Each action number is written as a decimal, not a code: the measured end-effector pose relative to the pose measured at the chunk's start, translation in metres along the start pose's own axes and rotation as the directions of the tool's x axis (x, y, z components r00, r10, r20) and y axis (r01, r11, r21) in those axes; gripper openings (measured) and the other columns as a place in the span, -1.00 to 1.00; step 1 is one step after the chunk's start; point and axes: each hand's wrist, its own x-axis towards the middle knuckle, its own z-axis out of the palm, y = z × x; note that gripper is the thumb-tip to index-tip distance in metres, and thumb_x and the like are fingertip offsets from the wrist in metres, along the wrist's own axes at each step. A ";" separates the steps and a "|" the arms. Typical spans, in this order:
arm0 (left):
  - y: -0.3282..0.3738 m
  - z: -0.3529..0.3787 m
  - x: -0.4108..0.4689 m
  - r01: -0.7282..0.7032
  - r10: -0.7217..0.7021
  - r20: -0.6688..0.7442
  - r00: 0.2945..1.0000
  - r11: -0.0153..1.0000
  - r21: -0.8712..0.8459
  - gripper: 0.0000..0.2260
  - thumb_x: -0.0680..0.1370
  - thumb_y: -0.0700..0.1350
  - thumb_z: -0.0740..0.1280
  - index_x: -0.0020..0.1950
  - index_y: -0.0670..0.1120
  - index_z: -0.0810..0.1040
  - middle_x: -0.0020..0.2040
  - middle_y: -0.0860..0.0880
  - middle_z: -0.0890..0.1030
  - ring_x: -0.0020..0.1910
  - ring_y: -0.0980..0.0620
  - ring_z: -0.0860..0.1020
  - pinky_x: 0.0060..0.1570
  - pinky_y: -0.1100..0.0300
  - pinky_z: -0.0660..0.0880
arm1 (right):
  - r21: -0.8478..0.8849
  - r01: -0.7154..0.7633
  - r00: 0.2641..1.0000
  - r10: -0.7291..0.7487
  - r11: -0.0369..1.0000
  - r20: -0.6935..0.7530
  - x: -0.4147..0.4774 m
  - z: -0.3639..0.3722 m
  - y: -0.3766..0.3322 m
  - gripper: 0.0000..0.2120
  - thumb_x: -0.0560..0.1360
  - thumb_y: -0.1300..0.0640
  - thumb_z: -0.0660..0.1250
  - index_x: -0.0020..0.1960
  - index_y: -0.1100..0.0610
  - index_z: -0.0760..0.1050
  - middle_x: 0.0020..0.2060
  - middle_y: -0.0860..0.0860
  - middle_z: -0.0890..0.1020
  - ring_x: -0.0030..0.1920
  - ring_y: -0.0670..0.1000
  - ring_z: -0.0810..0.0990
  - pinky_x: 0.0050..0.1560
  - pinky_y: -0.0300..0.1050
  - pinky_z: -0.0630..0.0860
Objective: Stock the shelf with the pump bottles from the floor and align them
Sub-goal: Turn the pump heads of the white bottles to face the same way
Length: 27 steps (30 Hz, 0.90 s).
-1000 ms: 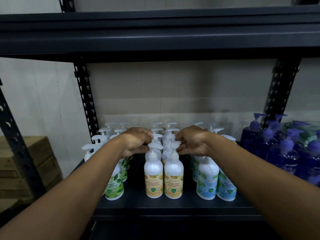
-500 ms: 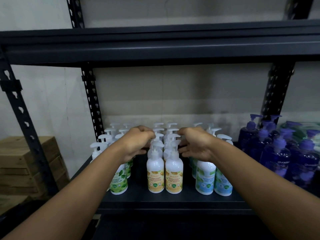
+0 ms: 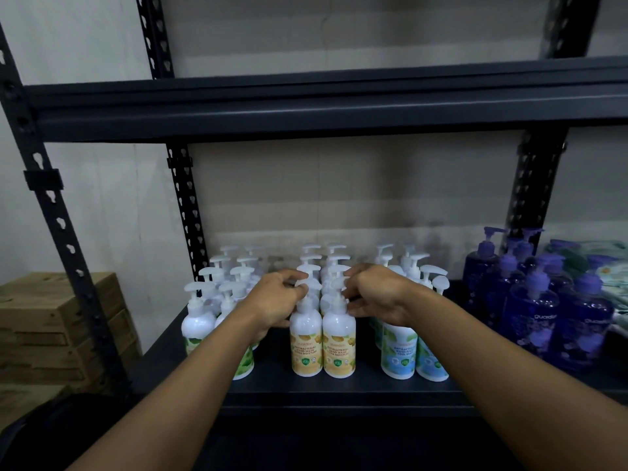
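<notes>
Dark metal shelf (image 3: 339,397): two white plastic pump bottles with yellow labels (image 3: 306,348), upright, touching, front of centre row. Left hand (image 3: 275,300) pinches the left bottle's pump head; right hand (image 3: 377,297) pinches the right one's. Green-labelled bottles (image 3: 198,324) stand to the left, blue-labelled bottles (image 3: 397,355) to the right

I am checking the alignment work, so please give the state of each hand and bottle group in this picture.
Left hand: pinches left yellow bottle's pump.
Right hand: pinches right yellow bottle's pump.
Both yellow bottles: upright, side by side, front of shelf.
Green bottles: upright, in rows, left.
Blue bottles: upright, in rows, right of yellow.
Purple bottles: upright, far right.
</notes>
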 end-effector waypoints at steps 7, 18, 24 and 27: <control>-0.001 0.001 0.002 0.022 -0.022 -0.006 1.000 0.998 -0.065 -0.89 0.64 -0.12 0.33 0.12 0.08 0.54 0.22 -0.06 0.59 0.16 -0.13 0.61 0.14 -0.18 0.61 | -0.022 0.039 0.999 -0.038 0.999 0.036 0.008 0.001 0.008 -0.83 0.59 0.34 0.19 -0.13 0.15 0.43 -0.16 0.15 0.44 -0.16 0.11 0.39 -0.09 -0.01 0.44; -0.002 0.001 0.003 0.030 -0.030 0.002 1.000 0.994 -0.107 -0.81 0.62 -0.11 0.38 0.23 0.01 0.54 0.23 -0.03 0.58 0.16 -0.11 0.62 0.13 -0.17 0.62 | 0.038 0.056 0.998 -0.055 0.998 -0.013 0.006 0.002 0.018 -0.88 0.62 0.27 0.26 0.15 0.16 0.42 -0.01 0.14 0.53 -0.01 0.07 0.51 -0.03 -0.08 0.54; -0.005 -0.002 0.002 0.035 -0.033 0.020 0.999 0.994 -0.108 -0.81 0.62 -0.11 0.36 0.24 0.03 0.56 0.21 -0.05 0.60 0.16 -0.12 0.61 0.13 -0.11 0.62 | 0.039 0.063 0.996 -0.061 0.997 -0.059 0.005 0.005 0.021 -0.88 0.62 0.27 0.24 0.13 0.12 0.40 0.07 0.19 0.55 0.02 0.08 0.53 0.12 0.02 0.58; -0.004 -0.001 0.001 0.035 -0.033 0.018 0.999 0.993 -0.114 -0.81 0.62 -0.12 0.36 0.23 0.03 0.56 0.20 -0.05 0.61 0.16 -0.12 0.61 0.14 -0.12 0.62 | 0.033 0.070 0.995 -0.067 0.997 -0.074 0.005 0.005 0.020 -0.90 0.63 0.28 0.23 0.07 0.10 0.39 0.07 0.19 0.55 0.02 0.09 0.53 0.20 0.10 0.57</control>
